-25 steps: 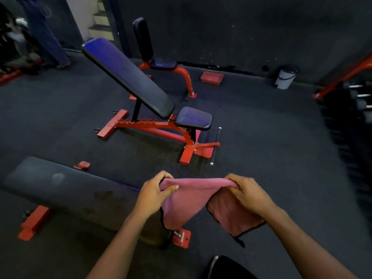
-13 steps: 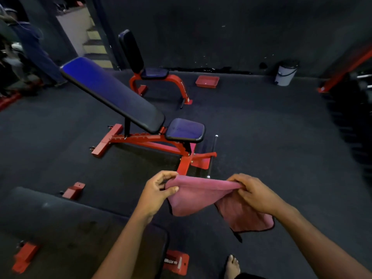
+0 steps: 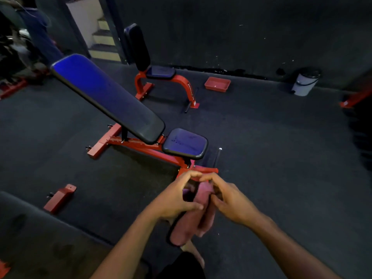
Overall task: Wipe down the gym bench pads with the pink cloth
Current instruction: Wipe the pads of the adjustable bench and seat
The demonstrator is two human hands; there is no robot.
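Observation:
The pink cloth [image 3: 188, 226] hangs folded between my two hands, just in front of the red bench's foot. My left hand [image 3: 174, 198] grips its upper part with curled fingers and thumb. My right hand [image 3: 227, 200] pinches the same fold from the right. Ahead stands the incline bench, with its long dark backrest pad [image 3: 108, 97] tilted up to the left and its small seat pad [image 3: 185, 143] nearest me. A flat dark bench pad [image 3: 40, 242] lies at the lower left.
A second red seat with an upright back pad [image 3: 138, 47] stands behind. A red tray [image 3: 217, 84] and a white bin [image 3: 305, 82] sit by the back wall. A person [image 3: 38, 33] stands far left near stairs. A loose red foot piece [image 3: 59, 198] lies on the floor.
My hands have come together, folding the spread cloth into a narrow hanging bundle. I have moved closer to the incline bench, and the flat bench has slid to the lower left.

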